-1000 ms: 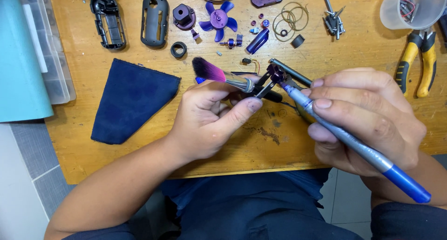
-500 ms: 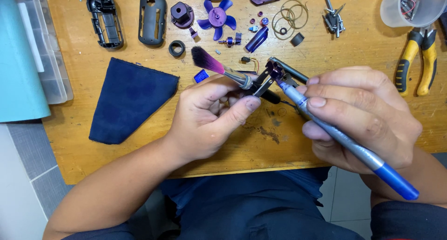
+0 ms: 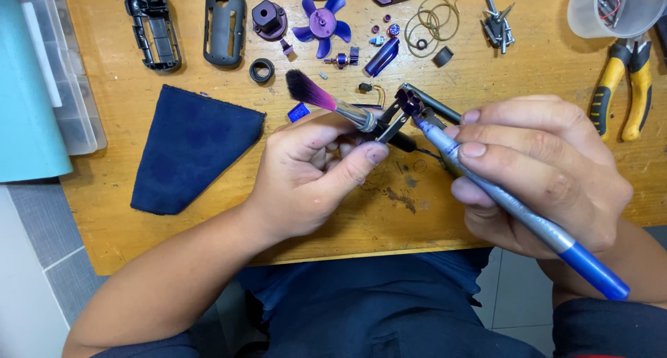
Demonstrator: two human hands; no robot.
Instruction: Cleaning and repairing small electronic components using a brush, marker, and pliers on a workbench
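Between the two hands, just above the near middle of the wooden table (image 3: 486, 59), sits a small dark part with purple fittings (image 3: 406, 111), raised off the wood. The left hand (image 3: 313, 177) is curled around its lower end, thumb and fingers closed beneath it, and the same grasp also pins a small brush (image 3: 326, 101) whose metal ferrule runs out past the knuckles; its black-and-magenta bristles point up and to the left. The right hand (image 3: 542, 170) is clenched around a grey pen-shaped tool with a blue end (image 3: 514, 209), held like a pencil, and the tool's tip touches the purple top of the part. The blue end sticks out past the wrist toward the table's near edge.

Left of the left hand a folded dark blue cloth (image 3: 191, 150) lies flat. Farther back are spread a purple fan blade (image 3: 323, 25), two black housing shells (image 3: 184, 25), a black ring (image 3: 262, 70), thin wire rings (image 3: 431, 18) and a few small purple bits. Yellow-handled pliers (image 3: 622, 87) lie at the right, below a clear plastic cup (image 3: 611, 7). A clear storage box (image 3: 59, 73) sits at the left edge.
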